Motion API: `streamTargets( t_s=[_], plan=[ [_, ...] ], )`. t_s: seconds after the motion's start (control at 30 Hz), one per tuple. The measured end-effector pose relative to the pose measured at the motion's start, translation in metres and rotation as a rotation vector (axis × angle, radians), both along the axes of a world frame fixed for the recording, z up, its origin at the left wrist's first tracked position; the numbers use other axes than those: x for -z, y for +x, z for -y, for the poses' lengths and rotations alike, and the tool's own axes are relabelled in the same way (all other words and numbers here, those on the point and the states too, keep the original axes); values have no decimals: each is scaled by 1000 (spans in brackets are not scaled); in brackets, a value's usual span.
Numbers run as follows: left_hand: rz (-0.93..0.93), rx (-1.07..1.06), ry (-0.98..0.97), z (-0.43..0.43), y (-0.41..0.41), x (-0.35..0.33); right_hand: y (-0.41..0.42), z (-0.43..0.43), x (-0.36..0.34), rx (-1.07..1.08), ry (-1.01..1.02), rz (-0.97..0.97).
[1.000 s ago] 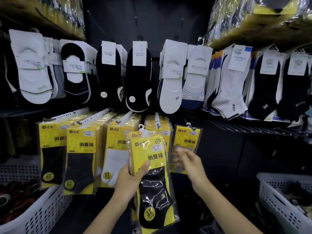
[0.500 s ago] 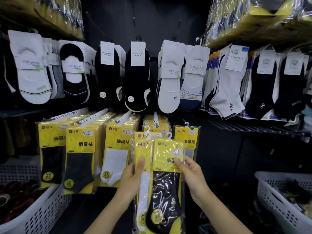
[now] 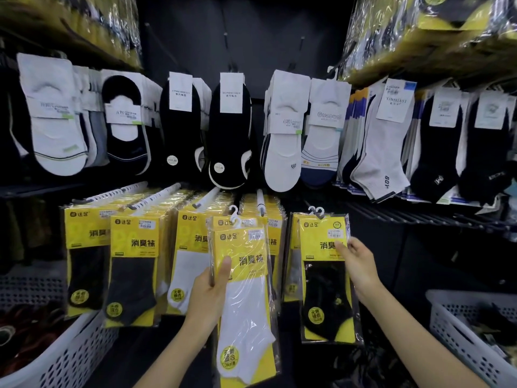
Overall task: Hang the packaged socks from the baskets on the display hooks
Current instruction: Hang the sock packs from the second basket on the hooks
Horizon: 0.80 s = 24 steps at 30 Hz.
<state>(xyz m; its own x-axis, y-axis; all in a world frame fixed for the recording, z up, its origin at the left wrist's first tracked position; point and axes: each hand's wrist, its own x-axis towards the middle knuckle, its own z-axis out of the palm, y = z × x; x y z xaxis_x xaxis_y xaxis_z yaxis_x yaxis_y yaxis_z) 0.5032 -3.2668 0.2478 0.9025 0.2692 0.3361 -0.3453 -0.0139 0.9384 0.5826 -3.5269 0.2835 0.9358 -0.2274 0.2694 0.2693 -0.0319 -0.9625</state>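
Rows of yellow packs (image 3: pixel 134 256) are crowding the display hooks (image 3: pixel 260 203), pressing side by side and closing off the way between them. The upper socks (image 3: pixel 281 152) are hanging low, just above the hook tips, narrowing any approach from above. The left hand (image 3: pixel 211 289) is holding a white-sock pack (image 3: pixel 246 298) in front of the middle rows, blocking them. The right hand (image 3: pixel 356 266) is pinching a black-sock pack (image 3: pixel 326 289). To its right, open dark room is lying beneath the wire shelf (image 3: pixel 414 218) and above the right basket (image 3: pixel 461 340).

Yellow packs hold a white sock (image 3: pixel 246 312) and a black sock (image 3: pixel 326 301); both baskets (image 3: pixel 472 340) are white.
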Motion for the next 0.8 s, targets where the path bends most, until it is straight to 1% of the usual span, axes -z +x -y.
streamTargets(
  t_s=[0.1, 0.2, 0.3, 0.4, 0.5, 0.6, 0.67, 0.8],
  plan=[
    [-10, -17, 14, -3, 1, 1, 10, -1, 0, -25, -79, 9],
    [-28, -32, 27, -8, 2, 3, 22, -1, 4, -11, -99, -20],
    [-29, -50, 25, -9, 2, 4, 33, -5, 9, 41, -24, -56],
    [-33, -59, 21, -9, 0, 6, 41, -10, 14, 165, 86, -145],
    [-60, -54, 9, -8, -4, 10, 40, -13, 24, 257, 107, -208],
    [-79, -36, 13, -9, -6, 17, 26, -18, 39, 329, 112, -194],
    [-87, -24, 31, -9, -7, 23, 12, -25, 46, 251, 92, -158],
    [-89, -23, 47, -2, -8, 31, -28, -55, 43, -127, -32, -126]
  ],
)
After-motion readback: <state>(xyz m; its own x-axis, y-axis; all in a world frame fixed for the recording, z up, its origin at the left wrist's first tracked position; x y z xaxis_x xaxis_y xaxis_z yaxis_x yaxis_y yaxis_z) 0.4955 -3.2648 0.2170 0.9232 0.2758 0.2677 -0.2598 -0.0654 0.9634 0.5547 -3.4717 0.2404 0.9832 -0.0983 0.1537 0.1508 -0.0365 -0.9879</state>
